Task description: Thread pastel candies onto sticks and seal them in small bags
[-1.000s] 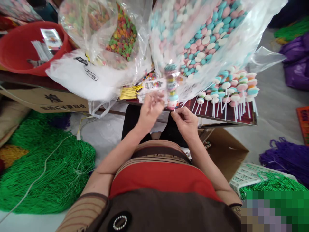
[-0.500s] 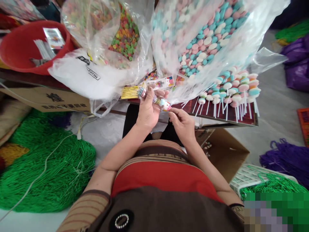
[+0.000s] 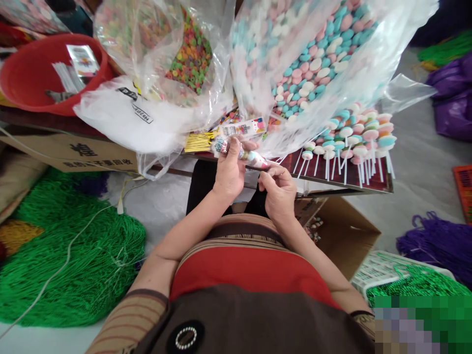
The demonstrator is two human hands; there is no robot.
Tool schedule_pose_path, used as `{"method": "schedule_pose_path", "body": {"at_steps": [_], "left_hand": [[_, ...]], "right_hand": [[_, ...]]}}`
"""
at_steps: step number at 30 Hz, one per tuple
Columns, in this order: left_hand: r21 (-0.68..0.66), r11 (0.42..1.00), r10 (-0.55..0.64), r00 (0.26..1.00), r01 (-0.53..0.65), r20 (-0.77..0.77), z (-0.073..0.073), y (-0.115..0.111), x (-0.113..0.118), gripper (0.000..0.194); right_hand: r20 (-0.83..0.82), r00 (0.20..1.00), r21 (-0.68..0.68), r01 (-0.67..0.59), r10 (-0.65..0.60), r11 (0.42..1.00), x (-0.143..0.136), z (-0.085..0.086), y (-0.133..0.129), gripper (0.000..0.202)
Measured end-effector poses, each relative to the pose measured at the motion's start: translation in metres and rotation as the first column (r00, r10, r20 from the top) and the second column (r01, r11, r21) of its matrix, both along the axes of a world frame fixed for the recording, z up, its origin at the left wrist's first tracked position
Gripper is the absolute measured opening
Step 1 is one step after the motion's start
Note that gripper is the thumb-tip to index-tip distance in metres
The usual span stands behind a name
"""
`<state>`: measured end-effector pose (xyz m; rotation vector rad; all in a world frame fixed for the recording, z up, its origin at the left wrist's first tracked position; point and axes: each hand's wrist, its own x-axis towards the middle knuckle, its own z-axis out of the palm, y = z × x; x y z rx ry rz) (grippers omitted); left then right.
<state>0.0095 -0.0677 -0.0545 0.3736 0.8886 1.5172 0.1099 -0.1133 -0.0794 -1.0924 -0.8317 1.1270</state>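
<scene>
A slim clear packet of colourful candy (image 3: 254, 158) lies across my left hand (image 3: 231, 169), whose thumb and fingers close on it. The fingers of my right hand (image 3: 276, 184) pinch the packet's pink and white right end. Just left of the packet are yellow twist ties (image 3: 199, 141) on the table. Behind my hands lies a printed flat wrapper (image 3: 243, 127). Candy skewers on white sticks (image 3: 346, 132) stand in a cluster at the table's right end.
Large clear bags hold ring candies (image 3: 190, 54) and pastel candies (image 3: 306, 73). A red bowl (image 3: 22, 73) sits at the left. Below are green strands (image 3: 73, 246), an open cardboard box (image 3: 350, 236) and a white basket (image 3: 372, 275).
The packet has turned flatter in my left hand, and its right end shows longer beside my right hand. Both hands have shifted slightly.
</scene>
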Motion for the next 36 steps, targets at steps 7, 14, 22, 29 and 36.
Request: {"method": "schedule_pose_path", "body": {"at_steps": [7,14,22,29,36], "left_hand": [[-0.011,1.0,0.001,1.0,-0.001,-0.018,-0.004,0.003,-0.001,0.031],[-0.058,0.998,0.009,0.998,-0.005,0.066,-0.001,0.011,-0.01,0.034],[-0.07,0.997,-0.023,0.997,0.028,0.075,0.003,0.012,-0.014,0.042],[-0.071,0.996,-0.046,0.995,0.052,0.09,0.004,0.006,-0.01,0.042],[-0.095,0.993,-0.066,0.997,0.07,0.049,0.001,0.003,-0.006,0.041]], "right_hand": [[-0.121,0.985,-0.049,-0.126,0.119,0.991,0.002,-0.001,0.009,0.035],[-0.117,0.934,-0.018,-0.343,0.339,0.939,0.007,0.001,0.0,0.036],[0.56,0.826,0.071,-0.12,0.06,0.99,0.015,-0.001,-0.005,0.023],[0.276,0.921,-0.024,-0.278,0.273,0.96,0.014,-0.002,-0.002,0.022],[-0.121,0.916,-0.081,-0.393,0.382,0.916,0.002,0.006,-0.005,0.03]]}}
